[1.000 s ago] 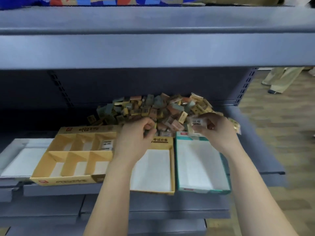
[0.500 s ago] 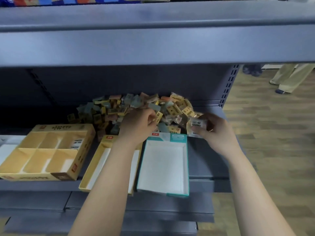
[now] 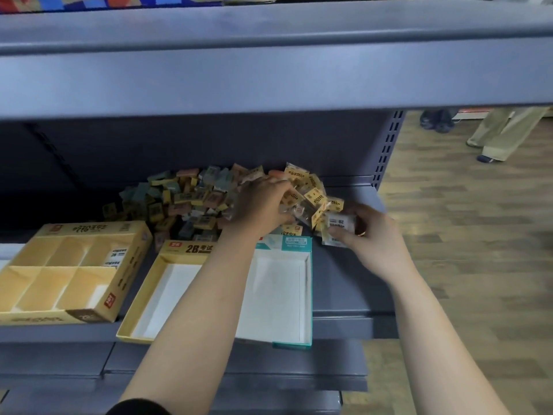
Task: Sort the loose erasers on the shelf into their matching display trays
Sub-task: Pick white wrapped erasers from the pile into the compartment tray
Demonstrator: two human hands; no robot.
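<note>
A heap of loose erasers in yellow, grey-green and pink wrappers lies at the back of the grey shelf. My left hand reaches into the heap's right side, fingers curled among yellow-wrapped erasers. My right hand holds a white 2B eraser just right of the heap. In front stand three trays: a yellow divided tray with one white eraser in it, a yellow 2B tray, and a teal-rimmed tray, partly hidden by my left forearm.
A thick shelf board overhangs the work area close above. A white tray edge shows at far left. To the right is wooden floor, where a person's legs stand in the distance.
The view has shifted right, so the trays sit further left. My left hand has moved right into the yellow-wrapped erasers. My right hand still holds the white eraser.
</note>
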